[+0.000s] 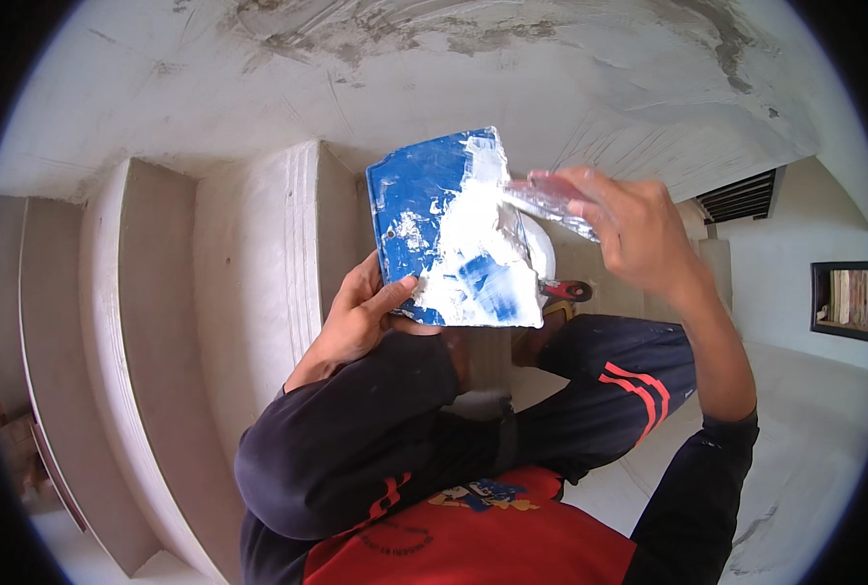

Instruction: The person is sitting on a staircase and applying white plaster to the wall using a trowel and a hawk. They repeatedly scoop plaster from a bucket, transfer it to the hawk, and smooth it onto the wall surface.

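My left hand [348,320] grips the lower left edge of a flat blue board [405,180], thumb on top and fingers beneath. White putty [471,226] is smeared thickly over the board's right half, with smaller patches on the left. My right hand [645,232] is closed around a putty knife [553,207], slightly blurred, whose end meets the putty at the board's upper right edge. Partly hidden behind the board is a round white container [539,246]. A red and black tool handle [568,291] sticks out beside it.
Concrete steps [253,234] run along the left. A wall [551,88] with rough grey patches and white coating rises ahead. At the right are a dark slatted vent [741,200] and a dark-framed opening [840,297]. My bent legs [609,380] are close below the board.
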Motion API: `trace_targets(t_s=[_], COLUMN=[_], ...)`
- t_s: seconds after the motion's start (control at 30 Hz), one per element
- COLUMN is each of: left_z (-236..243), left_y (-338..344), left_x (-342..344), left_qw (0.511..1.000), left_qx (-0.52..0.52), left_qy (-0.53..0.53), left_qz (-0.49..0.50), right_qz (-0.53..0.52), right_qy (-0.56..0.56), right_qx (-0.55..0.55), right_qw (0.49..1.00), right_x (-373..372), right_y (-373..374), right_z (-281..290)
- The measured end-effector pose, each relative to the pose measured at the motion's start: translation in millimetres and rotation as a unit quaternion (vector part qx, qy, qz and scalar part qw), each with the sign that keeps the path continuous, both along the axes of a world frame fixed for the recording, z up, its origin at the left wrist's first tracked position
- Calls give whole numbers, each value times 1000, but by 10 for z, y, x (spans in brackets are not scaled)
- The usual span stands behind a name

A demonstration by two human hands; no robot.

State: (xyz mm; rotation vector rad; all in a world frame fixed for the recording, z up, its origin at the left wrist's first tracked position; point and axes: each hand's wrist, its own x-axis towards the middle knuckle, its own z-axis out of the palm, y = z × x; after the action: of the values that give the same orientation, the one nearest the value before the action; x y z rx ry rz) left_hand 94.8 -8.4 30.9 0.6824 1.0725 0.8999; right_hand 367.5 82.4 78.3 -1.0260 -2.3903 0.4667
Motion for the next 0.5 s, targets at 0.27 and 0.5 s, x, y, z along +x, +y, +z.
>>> trace_targets(t_s=[0.27,0.5], left_z=[52,120], left_y=[34,101], left_x=[27,19], left_qw=[998,999], left_qx=[-34,-44], left_qy=[-23,6], left_qz=[41,11], right_qz=[15,-24], right_qy=[22,54], right_qx=[-120,-224], right_qw=[992,973], right_x=[69,104], right_y=[-188,-371], right_z=[-85,-297])
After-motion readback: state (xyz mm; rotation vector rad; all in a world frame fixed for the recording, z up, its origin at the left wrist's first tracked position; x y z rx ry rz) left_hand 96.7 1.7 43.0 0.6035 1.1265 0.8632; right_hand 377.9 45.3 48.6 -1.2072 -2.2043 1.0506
